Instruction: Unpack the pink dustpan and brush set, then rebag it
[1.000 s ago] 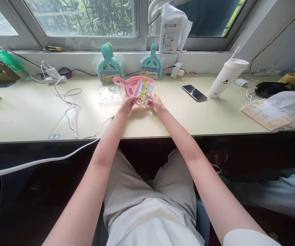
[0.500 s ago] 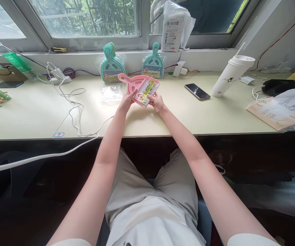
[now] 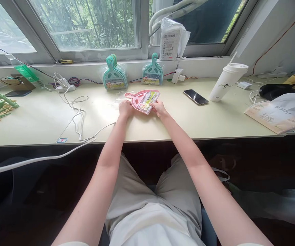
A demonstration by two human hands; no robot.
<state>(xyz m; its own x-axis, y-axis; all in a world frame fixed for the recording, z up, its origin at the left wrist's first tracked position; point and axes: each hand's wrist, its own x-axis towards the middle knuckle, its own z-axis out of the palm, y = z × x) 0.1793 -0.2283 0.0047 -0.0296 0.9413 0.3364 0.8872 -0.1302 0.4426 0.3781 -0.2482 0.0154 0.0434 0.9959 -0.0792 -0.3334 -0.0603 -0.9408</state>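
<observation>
Fingers of both my left hand and right hand grip the pink dustpan set low on the desk; teal dustpans farther back, phone right.

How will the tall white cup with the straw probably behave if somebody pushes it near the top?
The white cup looks tall and narrow at its base, so a push near the lid would probably tip it rather than slide it. It also appears to lean slightly. Its smooth wall may be a little slippery. How full or heavy it is cannot be seen.
</observation>
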